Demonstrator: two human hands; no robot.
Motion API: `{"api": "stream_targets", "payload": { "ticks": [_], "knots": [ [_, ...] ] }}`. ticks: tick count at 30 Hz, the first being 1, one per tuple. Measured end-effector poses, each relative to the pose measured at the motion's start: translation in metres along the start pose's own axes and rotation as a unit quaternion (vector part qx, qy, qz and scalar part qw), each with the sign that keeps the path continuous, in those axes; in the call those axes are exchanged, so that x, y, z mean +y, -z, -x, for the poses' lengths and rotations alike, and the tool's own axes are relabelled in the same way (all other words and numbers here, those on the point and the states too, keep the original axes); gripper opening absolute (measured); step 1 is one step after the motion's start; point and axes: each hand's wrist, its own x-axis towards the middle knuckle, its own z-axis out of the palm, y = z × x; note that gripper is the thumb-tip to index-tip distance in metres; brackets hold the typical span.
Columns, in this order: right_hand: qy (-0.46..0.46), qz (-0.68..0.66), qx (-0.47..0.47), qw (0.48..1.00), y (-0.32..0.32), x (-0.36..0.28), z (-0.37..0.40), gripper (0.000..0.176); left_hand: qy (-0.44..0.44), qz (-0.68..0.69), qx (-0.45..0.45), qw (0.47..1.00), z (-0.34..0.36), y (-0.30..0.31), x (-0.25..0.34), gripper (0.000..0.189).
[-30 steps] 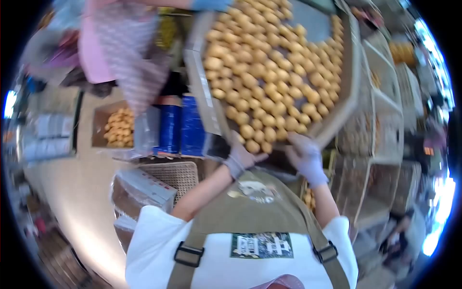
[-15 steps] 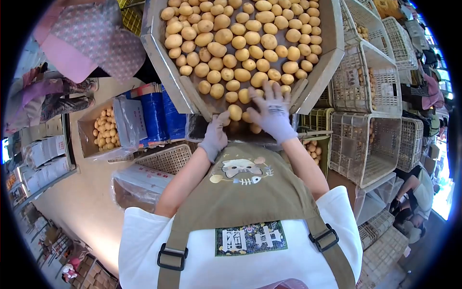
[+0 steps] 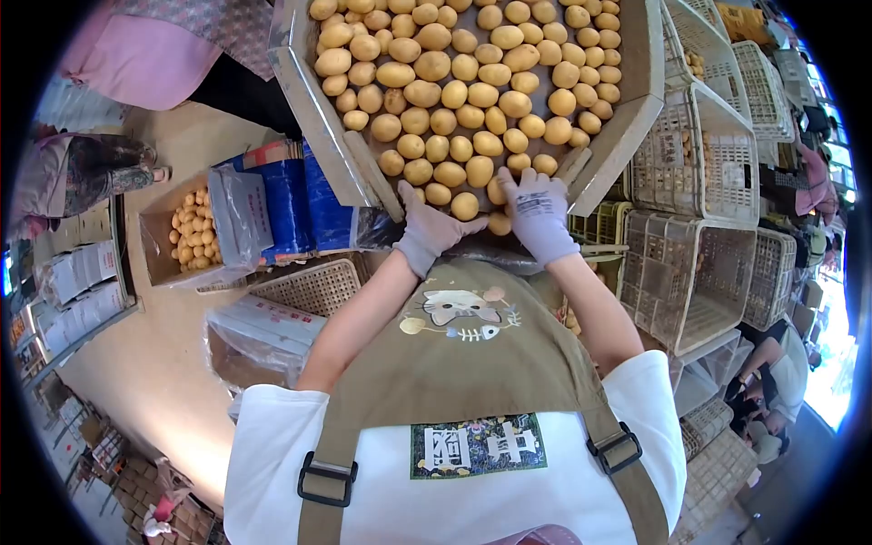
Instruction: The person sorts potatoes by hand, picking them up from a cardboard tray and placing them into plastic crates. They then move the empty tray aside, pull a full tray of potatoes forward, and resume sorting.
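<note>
**Spill Hazards and Legible Markings**

Position: The potatoes [image 3: 454, 118] lie on the walled counter [image 3: 320, 118], spread up to its open front. One loose potato [image 3: 499, 223] sits at the front, between the hands.

Grip: The left hand [image 3: 429, 227] is gloved and released, thumb extended toward the right hand [image 3: 538, 213]. The right hand rests its gloved fingers at the front potatoes; whether it grasps one cannot be told.

Hazards (judged):
- Potatoes may roll out uncontrolled. Cause: round shapes and the gap between the hands.
- A potato may miss whatever lies below. Cause: hands and apron [image 3: 486, 372] hide that area.
- Fingers may be pinched against the left side board [image 3: 372, 173]. Cause: potatoes crowding the narrow front.

Markings: The shirt patch [image 3: 477, 447] bears two large white characters; the right one reads 中, the other is uncertain. Print on the right glove and the white carton [image 3: 272, 327] is illegible. No brand is readable.
</note>
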Motion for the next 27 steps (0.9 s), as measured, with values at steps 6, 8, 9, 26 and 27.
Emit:
{"api": "stream_targets", "payload": {
  "ticks": [6,8,9,26,27],
  "knots": [
    [-0.001,0.052,-0.136,0.989,-0.013,-0.014,-0.017,0.036,0.031,0.345,0.027,0.938,0.001,-0.006,0.027,0.097],
    [0.013,-0.054,-0.08,0.995,-0.004,-0.003,-0.007,0.039,0.052,0.395,0.039,0.916,0.001,-0.006,0.03,0.099],
    [0.021,-0.107,-0.053,0.993,0.003,0.002,-0.001,0.042,0.044,0.317,0.048,0.946,0.001,-0.007,0.027,0.1],
    [-0.128,-0.856,0.071,0.495,0.043,-0.007,0.039,0.049,-0.025,-0.468,0.019,0.883,0.001,-0.014,0.059,0.093],
    [-0.135,-0.866,0.062,0.477,0.042,-0.004,0.042,0.048,-0.032,-0.475,0.019,0.879,0.0,-0.014,0.057,0.093]
  ]
}}
